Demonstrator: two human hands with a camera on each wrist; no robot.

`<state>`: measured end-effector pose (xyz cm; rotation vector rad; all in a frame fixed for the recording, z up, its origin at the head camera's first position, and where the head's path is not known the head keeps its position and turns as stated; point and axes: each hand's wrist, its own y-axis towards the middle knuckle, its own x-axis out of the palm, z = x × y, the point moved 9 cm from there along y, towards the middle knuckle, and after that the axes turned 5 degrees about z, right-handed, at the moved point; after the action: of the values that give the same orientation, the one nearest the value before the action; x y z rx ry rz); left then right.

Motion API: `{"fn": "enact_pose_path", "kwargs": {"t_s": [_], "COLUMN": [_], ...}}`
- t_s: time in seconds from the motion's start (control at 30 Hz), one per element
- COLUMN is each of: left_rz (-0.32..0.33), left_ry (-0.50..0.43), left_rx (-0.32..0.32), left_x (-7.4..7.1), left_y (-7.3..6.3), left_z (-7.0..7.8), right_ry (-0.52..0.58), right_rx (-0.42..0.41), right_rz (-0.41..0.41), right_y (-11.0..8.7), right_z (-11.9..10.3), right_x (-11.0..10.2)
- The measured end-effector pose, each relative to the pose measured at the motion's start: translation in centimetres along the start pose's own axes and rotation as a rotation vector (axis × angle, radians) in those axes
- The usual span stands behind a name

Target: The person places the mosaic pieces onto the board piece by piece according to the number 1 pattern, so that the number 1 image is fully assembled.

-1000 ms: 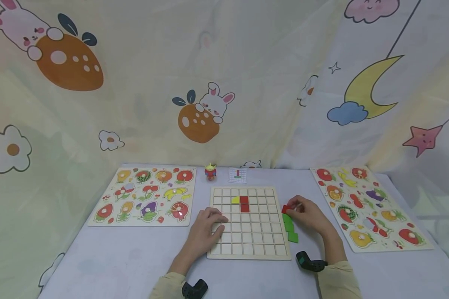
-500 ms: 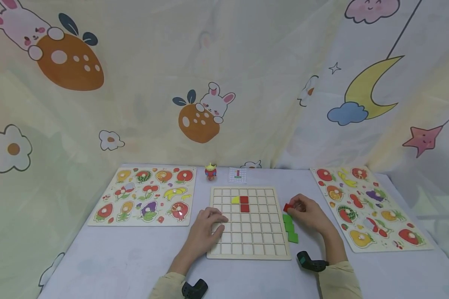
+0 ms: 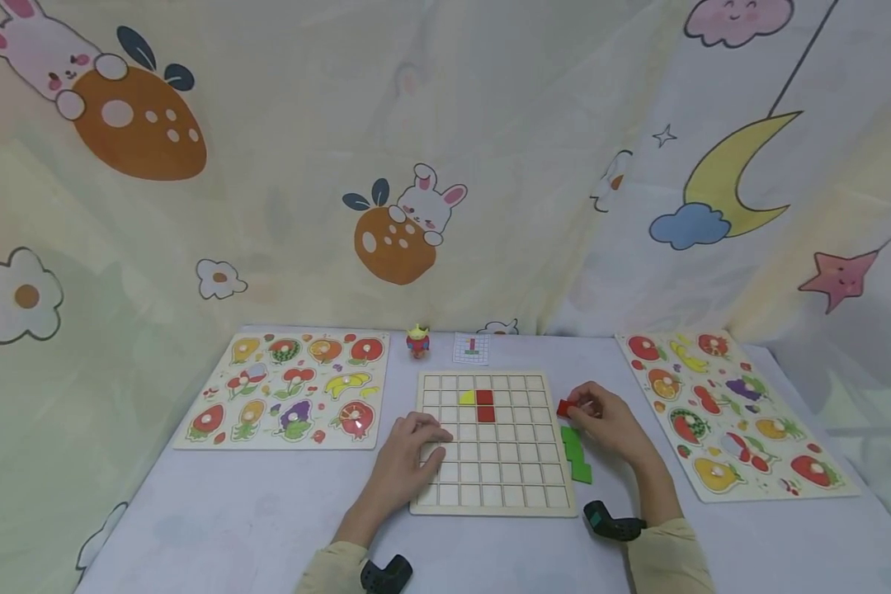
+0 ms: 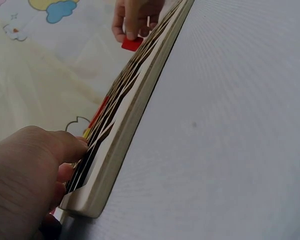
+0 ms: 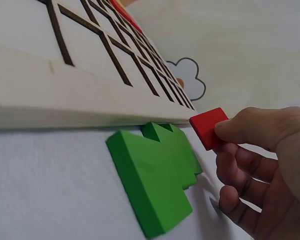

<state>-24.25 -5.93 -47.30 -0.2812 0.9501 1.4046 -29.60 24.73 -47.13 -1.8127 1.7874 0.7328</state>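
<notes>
My right hand (image 3: 605,419) pinches a red square tile (image 5: 206,127) between thumb and fingers, just off the right side of the wooden grid board (image 3: 513,476). Below that tile, several green tiles (image 5: 152,182) lie in a staggered row along the board's right edge. My left hand (image 3: 408,458) rests over the board's left edge, thumb and fingers relaxed and touching it. Two red tiles (image 3: 485,406) sit one above the other in the upper grid, with a yellow piece (image 3: 467,398) left of the upper one.
Fruit puzzle boards lie on both sides, one at left (image 3: 285,388) and one at right (image 3: 735,412). Behind the grid board stand a small toy figure (image 3: 418,341) and a pattern card (image 3: 471,348). A printed curtain (image 3: 282,165) hangs at the back.
My right hand has lifted the red tile from the top of the green row and shifted it slightly away from me and toward the board. My left hand stays still.
</notes>
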Motion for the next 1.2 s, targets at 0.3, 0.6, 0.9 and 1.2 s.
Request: {"fn": "enact_pose_path", "kwargs": {"t_s": [0.3,0.6,0.9,1.2], "left_rz": [0.007,0.006,0.0,-0.004], "left_ry": [0.016,0.009,0.009,0.007], "left_rx": [-0.009,-0.008,-0.014,-0.017], "left_x": [0.1,0.1,0.2,0.1], "left_y": [0.1,0.1,0.1,0.1], "left_z": [-0.1,-0.2,-0.2,-0.2], "right_ry": [0.025,0.076,0.094,0.095], "right_rx": [-0.03,-0.046,-0.059,-0.075], "right_rz": [0.028,0.014,0.003,0.003], "right_y": [-0.1,-0.2,-0.2,-0.2], "right_z": [-0.8,-2.0,-3.2,-4.0], "right_x": [0.1,0.9,1.8,2.8]}}
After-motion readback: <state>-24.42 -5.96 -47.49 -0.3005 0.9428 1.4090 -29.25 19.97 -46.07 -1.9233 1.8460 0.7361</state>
